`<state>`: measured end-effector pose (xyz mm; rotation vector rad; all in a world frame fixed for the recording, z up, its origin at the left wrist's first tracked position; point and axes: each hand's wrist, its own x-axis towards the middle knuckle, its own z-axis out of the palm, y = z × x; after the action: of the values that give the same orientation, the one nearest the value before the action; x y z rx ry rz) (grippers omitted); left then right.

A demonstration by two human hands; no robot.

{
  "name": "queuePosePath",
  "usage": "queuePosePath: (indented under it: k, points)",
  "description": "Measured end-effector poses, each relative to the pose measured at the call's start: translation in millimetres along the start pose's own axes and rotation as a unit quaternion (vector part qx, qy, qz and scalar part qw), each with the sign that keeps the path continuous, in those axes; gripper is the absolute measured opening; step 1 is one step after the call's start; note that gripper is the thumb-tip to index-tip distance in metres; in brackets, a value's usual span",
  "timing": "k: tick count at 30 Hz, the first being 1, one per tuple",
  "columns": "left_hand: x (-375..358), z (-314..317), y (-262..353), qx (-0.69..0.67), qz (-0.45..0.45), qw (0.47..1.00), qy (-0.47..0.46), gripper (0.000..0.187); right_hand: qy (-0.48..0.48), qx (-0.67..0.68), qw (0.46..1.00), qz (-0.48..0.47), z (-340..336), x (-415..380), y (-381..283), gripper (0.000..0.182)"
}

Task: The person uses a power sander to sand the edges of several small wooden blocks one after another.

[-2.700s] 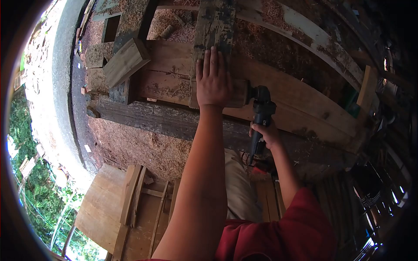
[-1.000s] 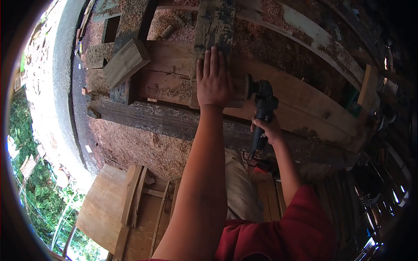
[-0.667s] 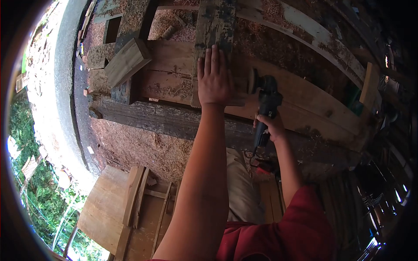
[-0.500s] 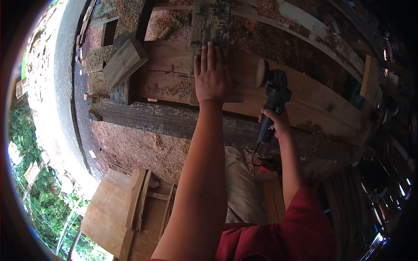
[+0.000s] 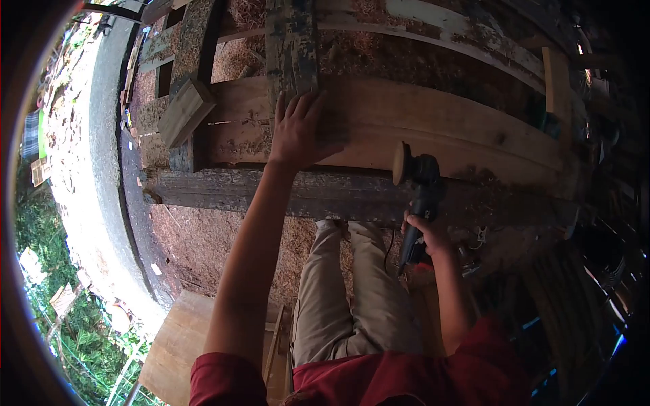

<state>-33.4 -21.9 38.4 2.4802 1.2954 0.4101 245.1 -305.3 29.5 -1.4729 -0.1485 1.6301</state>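
Right hand: grip closed around the body of a black handheld angle grinder with a round tan disc. Grinder held well right of the left hand, crossing in view a long dark weathered beam. Left grip: fingers spread, enclosing nothing visible, over the near part of a dark paint-flaked board; contact cannot be told. Short pale wooden block lies slanted, left of that hand.
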Motion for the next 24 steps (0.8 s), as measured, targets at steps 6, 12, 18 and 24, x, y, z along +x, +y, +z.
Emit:
queuePosePath:
  k: [6, 12, 18, 24]
  points:
    - [-22, -18, -5, -0.119, -0.003, 0.992, -0.034, 0.100, 0.017, 0.027, 0.999, 0.037, -16, -40, 25, 0.036]
    - [-51, -50, 19, -0.360, -0.012, 0.933, 0.009, 0.089, 0.031, 0.042, 0.998, 0.041, -35, -48, 42, 0.043]
    - [-85, -44, 34, -0.533, -0.109, 0.839, 0.007, 0.082, 0.042, 0.042, 0.997, 0.051, -36, -47, 36, 0.048]
    - [-91, -39, 46, -0.603, -0.224, 0.764, 0.041, 0.049, 0.030, 0.008, 0.998, 0.053, -31, -44, 30, 0.050]
